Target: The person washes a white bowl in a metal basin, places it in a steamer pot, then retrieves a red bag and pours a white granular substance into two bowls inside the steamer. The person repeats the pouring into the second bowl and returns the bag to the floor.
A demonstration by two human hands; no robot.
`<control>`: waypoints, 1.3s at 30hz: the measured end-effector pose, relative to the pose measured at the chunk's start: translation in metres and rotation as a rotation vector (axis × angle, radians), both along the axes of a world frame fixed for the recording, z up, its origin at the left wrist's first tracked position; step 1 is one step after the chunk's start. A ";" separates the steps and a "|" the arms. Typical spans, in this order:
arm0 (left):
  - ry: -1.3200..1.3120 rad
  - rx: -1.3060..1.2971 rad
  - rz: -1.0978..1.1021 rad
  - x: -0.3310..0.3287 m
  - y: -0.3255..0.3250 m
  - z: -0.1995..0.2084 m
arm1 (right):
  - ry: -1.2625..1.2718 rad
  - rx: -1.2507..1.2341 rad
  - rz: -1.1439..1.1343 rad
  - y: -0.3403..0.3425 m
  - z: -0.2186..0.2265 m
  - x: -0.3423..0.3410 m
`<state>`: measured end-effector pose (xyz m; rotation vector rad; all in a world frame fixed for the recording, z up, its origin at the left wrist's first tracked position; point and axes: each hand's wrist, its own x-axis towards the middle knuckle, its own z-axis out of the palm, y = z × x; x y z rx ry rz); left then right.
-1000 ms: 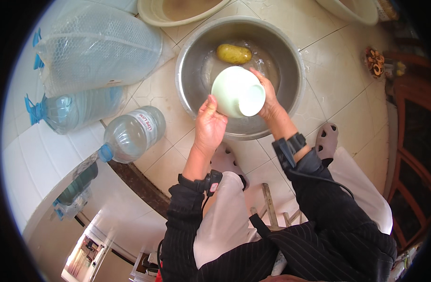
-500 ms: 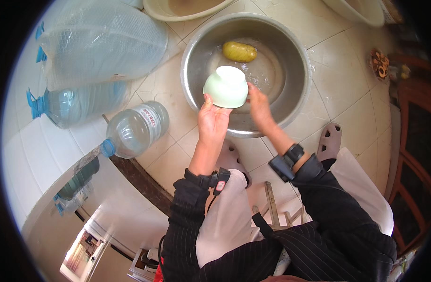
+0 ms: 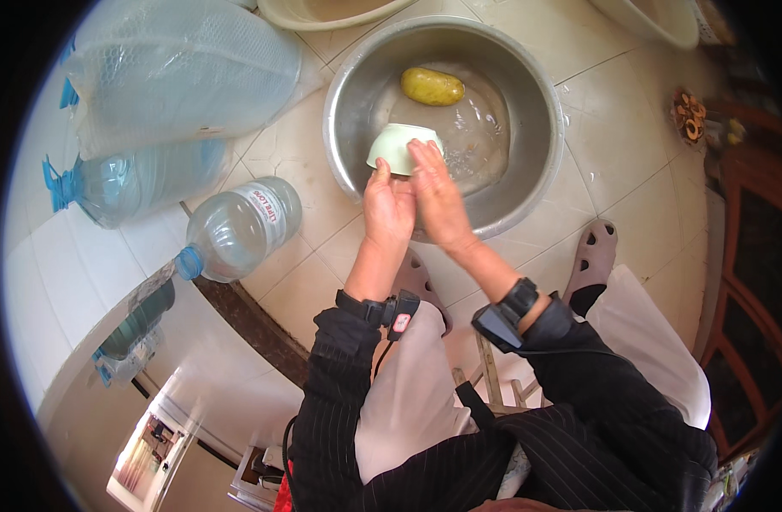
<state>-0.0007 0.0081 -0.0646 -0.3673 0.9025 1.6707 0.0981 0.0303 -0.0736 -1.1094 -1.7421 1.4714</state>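
Note:
Over the wide metal basin (image 3: 338,145) I hold a small pale green bowl (image 3: 392,147) tilted, with its base up. My left hand (image 3: 388,205) grips the rim from the near side, the thumb on the outer wall. Stretched out, the fingers of my right hand (image 3: 439,194) lie against the bowl's right side. Shallow water (image 3: 485,128) glints in the basin. At its far side rests a yellow oblong thing (image 3: 432,87); its kind is not clear. The inside of the bowl is hidden.
A big clear water bottle (image 3: 237,229) with a blue cap lies left of the basin. Beyond it are another bottle (image 3: 143,183) and a plastic-wrapped bundle (image 3: 186,77). Pale tubs (image 3: 331,19) stand at the far edge. My shoe (image 3: 594,256) is on the tiled floor.
My right hand has moved left, from beside the bowl onto its right side. The bowl has tipped so that its base points more away from me.

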 end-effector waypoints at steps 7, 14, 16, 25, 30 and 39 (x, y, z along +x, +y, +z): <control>0.001 -0.009 -0.007 0.013 -0.003 0.015 | 0.007 -0.430 -0.128 0.053 -0.017 0.010; 0.891 -0.082 -0.652 0.019 -0.008 0.017 | 0.066 -0.820 -0.002 0.075 0.012 0.047; 1.219 -0.020 -0.765 0.026 -0.008 0.018 | 0.174 -0.908 0.095 0.082 0.025 0.058; 1.919 0.259 -1.041 0.029 -0.016 0.020 | 0.005 -0.782 0.052 0.085 0.050 0.075; 2.285 0.198 -0.782 0.001 -0.014 0.021 | 0.016 -0.725 -0.065 0.094 0.050 0.076; 1.562 0.014 -0.789 -0.011 0.006 0.035 | -0.011 -0.824 0.253 0.101 0.071 0.072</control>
